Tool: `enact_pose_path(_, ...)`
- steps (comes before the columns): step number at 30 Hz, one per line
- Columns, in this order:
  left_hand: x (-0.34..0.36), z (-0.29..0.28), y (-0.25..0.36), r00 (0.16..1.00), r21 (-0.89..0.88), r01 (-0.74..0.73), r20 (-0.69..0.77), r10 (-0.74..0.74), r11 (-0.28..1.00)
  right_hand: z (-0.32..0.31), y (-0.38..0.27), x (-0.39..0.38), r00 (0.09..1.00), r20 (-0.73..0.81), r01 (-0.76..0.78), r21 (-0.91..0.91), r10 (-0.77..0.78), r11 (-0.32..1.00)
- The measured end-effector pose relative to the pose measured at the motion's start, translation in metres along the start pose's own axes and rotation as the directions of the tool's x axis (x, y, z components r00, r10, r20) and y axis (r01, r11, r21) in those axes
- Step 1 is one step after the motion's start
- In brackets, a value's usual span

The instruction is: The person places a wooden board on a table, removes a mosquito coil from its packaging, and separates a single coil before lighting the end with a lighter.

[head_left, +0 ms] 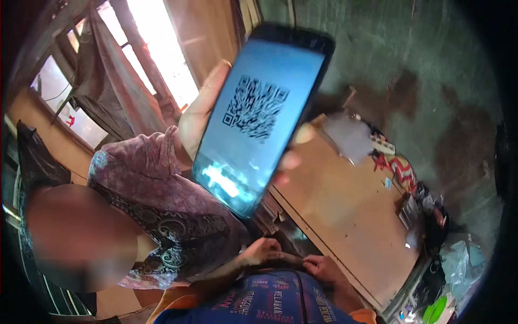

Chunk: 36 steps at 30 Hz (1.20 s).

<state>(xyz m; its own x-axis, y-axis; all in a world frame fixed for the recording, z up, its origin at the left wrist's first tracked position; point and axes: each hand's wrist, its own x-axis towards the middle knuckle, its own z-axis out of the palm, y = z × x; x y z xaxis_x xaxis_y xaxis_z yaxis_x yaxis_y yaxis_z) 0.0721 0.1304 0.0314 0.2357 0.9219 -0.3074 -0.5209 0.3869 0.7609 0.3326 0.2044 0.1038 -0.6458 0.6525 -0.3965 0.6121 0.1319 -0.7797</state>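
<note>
Both my hands are held low in front of my blue printed shirt (pixel 270 299), close to each other. My left hand (pixel 261 251) is closed, its fingers curled in; what they hold, if anything, is too small to make out. Just to its right, my right hand (pixel 322 268) is closed too, fingertips pressed together towards the left hand. Above them, a smartphone (pixel 264 121) showing a black square code on a pale blue screen is held up close. Another person's hand (pixel 195 121) grips it from behind, fingers showing at both edges.
The other person, in a purple floral sleeve (pixel 137 162) and dark patterned scarf, stands at the left. A brown wooden tabletop (pixel 345 216) lies to the right, with papers, a white power strip (pixel 382 143), cloth and plastic bags (pixel 463 264) along its far edge. A stained green wall rises behind.
</note>
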Motion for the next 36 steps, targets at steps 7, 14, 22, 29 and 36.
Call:
enact_pose_path(7,0.213,-0.004,0.018,0.998,0.542,-0.014,0.055,-0.019,0.84,-0.129,0.098,0.113,1.0,-0.006,-0.027,-0.003,0.027,1.0)
enact_pose_path(14,0.293,0.044,0.013,0.985,0.374,0.17,-0.105,-0.14,0.912,-0.185,0.144,0.12,0.995,-0.088,-0.053,0.02,0.054,0.998)
enact_pose_path(22,0.33,0.094,0.014,0.998,0.075,0.021,-0.067,-0.016,0.997,-0.221,0.177,0.093,0.966,-0.243,-0.034,0.222,0.089,0.974)
enact_pose_path(29,0.357,0.14,-0.012,0.994,0.501,-0.002,0.099,-0.056,0.866,-0.225,0.221,0.076,0.964,-0.263,0.071,0.086,-0.046,0.994)
enact_pose_path(36,0.379,0.18,-0.031,0.991,0.608,0.03,0.083,-0.101,0.793,-0.237,0.24,0.06,0.971,-0.239,0.039,0.228,0.016,0.973)
